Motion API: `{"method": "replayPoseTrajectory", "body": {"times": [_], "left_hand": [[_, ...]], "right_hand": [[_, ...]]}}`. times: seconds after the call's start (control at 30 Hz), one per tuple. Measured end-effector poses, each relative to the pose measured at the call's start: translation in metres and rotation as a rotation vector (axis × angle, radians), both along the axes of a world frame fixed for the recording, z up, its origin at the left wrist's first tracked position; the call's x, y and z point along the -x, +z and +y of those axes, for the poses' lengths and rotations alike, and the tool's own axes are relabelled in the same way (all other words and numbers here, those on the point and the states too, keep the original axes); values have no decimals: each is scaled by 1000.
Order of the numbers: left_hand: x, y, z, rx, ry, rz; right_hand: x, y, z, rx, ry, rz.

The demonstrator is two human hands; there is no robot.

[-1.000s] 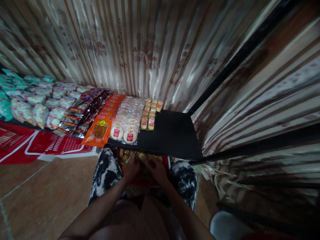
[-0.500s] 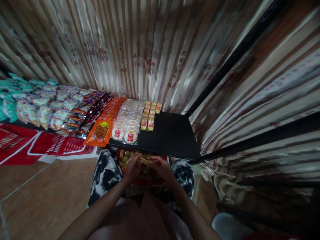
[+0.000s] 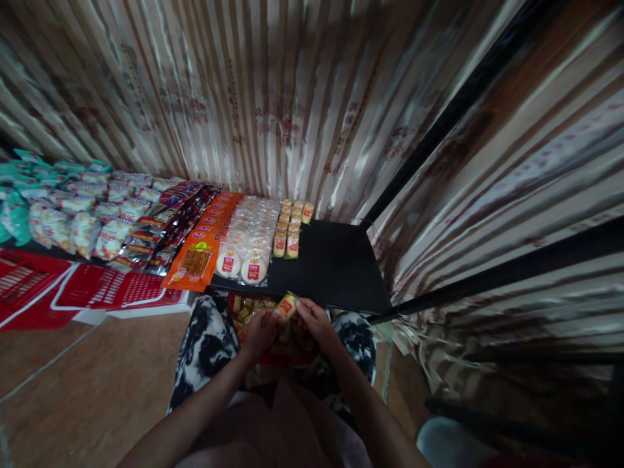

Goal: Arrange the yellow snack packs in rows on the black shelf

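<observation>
Between my two hands is a small yellow snack packet (image 3: 286,307) with a red label facing up. My left hand (image 3: 263,330) pinches its left end, and my right hand (image 3: 314,318) grips its upper right end. Below them, between my knees, a red container (image 3: 292,357) holds many similar packets (image 3: 251,305). On the black shelf (image 3: 336,266) just ahead, matching yellow packets (image 3: 292,242) stand in short rows. Left of those lie clear-wrapped round white crackers (image 3: 254,268) in two columns.
Further left on the shelf are an orange snack bag (image 3: 199,257), dark red packets (image 3: 166,234), white bags (image 3: 114,237) and green bags (image 3: 17,214). Red baskets (image 3: 114,286) sit under the shelf. A black metal post (image 3: 414,162) and striped curtain (image 3: 273,97) bound the back and right.
The packet between my hands has been lifted slightly and turned, so its red label now shows. My hands have stayed over the container.
</observation>
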State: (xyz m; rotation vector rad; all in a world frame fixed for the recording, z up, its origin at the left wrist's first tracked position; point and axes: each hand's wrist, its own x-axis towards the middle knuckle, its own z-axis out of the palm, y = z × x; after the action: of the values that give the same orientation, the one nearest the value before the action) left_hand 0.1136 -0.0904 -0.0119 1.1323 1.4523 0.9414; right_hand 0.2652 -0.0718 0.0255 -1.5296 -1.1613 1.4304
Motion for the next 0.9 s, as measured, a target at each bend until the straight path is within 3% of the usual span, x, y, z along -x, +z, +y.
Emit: {"method": "replayPoseTrajectory", "body": {"times": [0.27, 0.43, 0.57, 0.67, 0.77, 0.9], "left_hand": [[-11, 12, 5, 51, 126, -205], [-16, 25, 10, 128, 199, -396], [-21, 36, 11, 88, 187, -326], [-22, 39, 13, 60, 204, -226], [-18, 39, 19, 3, 161, -115], [-7, 45, 29, -119, 25, 172]], "right_hand": [[-5, -8, 1, -2, -52, 140], [-3, -19, -4, 41, -208, 309], [3, -27, -10, 32, -290, 372], [2, -28, -13, 29, -254, 370], [-3, -25, -14, -8, -197, 210], [-14, -12, -13, -347, -246, -378]]}}
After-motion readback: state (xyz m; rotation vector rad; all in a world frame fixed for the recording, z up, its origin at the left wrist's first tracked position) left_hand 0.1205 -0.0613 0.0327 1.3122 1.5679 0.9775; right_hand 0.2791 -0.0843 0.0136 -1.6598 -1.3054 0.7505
